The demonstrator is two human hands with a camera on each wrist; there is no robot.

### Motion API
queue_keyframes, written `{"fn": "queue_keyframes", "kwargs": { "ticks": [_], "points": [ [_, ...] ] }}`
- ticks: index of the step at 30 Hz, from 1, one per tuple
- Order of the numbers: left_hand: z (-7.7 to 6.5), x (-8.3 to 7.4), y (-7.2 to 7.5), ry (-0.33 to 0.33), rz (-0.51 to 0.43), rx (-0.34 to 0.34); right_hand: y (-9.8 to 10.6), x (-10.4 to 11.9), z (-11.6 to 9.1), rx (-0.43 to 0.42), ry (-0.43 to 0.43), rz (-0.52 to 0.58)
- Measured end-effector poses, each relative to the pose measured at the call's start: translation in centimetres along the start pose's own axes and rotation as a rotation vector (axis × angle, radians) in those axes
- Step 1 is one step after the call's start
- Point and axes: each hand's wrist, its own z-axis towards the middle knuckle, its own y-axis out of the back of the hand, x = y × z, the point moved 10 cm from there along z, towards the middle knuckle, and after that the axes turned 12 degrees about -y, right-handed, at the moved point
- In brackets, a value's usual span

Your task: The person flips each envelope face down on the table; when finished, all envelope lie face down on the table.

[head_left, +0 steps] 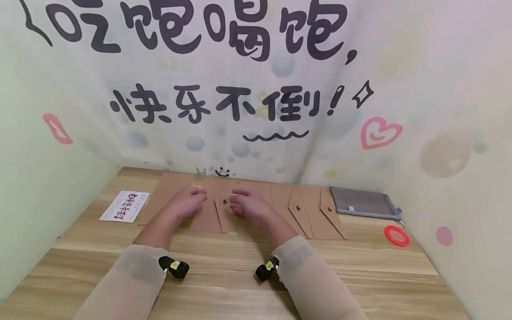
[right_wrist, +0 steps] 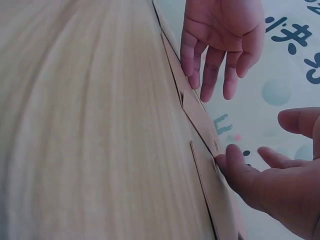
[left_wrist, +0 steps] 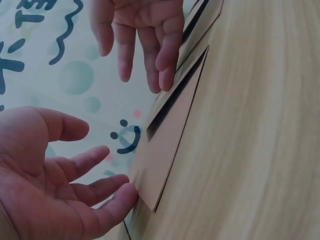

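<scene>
Two bare hands reach over a wood-grain table [head_left: 224,275], with a row of flat brown paper envelopes lying along its far edge. The left hand [head_left: 188,200] and the right hand [head_left: 254,205] are apart from each other, palms turned inward, fingers loosely extended and gripping nothing. Between them lies one envelope [head_left: 207,218], its pointed flap on the right side with small black print near the tip. The wrist views bring the little finger of each hand right up to the envelopes, but whether they touch cannot be told. Behind the left hand, at the left end of the row, is a plain brown piece [head_left: 160,193]. Right of the middle envelope, partly covered by the right hand, more brown envelopes [head_left: 320,222] lie close together, two showing angled flaps with the same small print. A white card [head_left: 125,206] with dark red writing sits at the far left of the table. At the right are a grey zip pouch [head_left: 362,202] and, just in front of it, a red ring [head_left: 397,235]. The person wears cream sleeves [head_left: 316,284] with a small black camera at each wrist. Behind the table hangs a pale cloth [head_left: 224,71] printed with large black Chinese characters, bubbles and a pink heart.
</scene>
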Motion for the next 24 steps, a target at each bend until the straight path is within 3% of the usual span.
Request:
{"fn": "queue_keyframes", "kwargs": {
  "ticks": [8,15,24],
  "points": [
    [-0.1,-0.6,-0.6,-0.005,-0.043,0.014,0.4,0.9,0.2,0.003,0.079,0.137],
    [0.3,-1.2,-1.6,-0.028,-0.146,0.032,-0.7,2.0,-0.6,0.062,0.151,0.034],
    [0.5,-2.0,-2.6,-0.062,-0.209,0.074,-1.7,2.2,-1.4,0.094,0.155,0.048]
  ]
}}
